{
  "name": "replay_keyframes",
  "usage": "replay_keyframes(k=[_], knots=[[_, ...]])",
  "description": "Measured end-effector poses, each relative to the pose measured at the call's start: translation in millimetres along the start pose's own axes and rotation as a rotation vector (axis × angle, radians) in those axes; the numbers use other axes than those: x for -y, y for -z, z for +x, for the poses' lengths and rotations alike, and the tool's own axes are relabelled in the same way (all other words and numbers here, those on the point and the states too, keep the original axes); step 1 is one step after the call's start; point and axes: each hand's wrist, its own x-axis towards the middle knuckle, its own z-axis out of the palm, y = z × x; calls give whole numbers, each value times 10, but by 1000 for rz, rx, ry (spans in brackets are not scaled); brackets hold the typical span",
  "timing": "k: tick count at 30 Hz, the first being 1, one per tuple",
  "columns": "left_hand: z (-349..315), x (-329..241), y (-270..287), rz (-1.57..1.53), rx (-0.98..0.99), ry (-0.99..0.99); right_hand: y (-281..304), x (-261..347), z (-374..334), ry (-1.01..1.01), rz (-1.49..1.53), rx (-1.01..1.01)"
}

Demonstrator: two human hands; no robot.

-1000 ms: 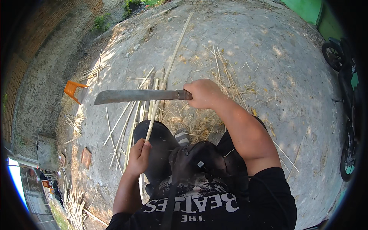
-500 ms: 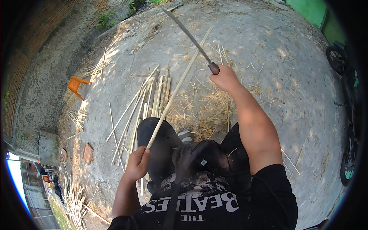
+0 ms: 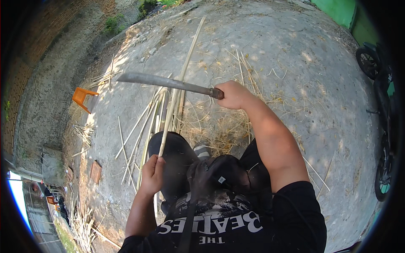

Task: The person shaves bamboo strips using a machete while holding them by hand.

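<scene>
A strip (image 3: 170,111) is seemingly being shaved with a machete (image 3: 158,80).
Its near end is being gripped by the left hand (image 3: 152,173), lower left of centre; its tip is being pointed toward top centre. The machete is being held across it by the closed right hand (image 3: 232,95); contact cannot be told. Next, a steady strip and controlled stroke are probably being called for.
</scene>
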Motion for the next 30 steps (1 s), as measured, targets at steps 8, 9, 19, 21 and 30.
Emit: replay_keyframes(k=[8, 9, 19, 21, 30], knots=[[125, -39, 5, 39, 31, 47, -239, 325, -68, 127, -119, -23], [137, -72, -10, 6, 50, 52, -250, 389, -68, 238, -173, 11], [-193, 100, 201, 125, 102, -10, 186, -255, 13, -428, 258, -191], [-168, 124, 192, 150, 107, -22, 127, -190, 6, -369, 252, -188], [22, 45, 27, 50, 77, -6, -168, 444, -94, 255, -266, 124]])
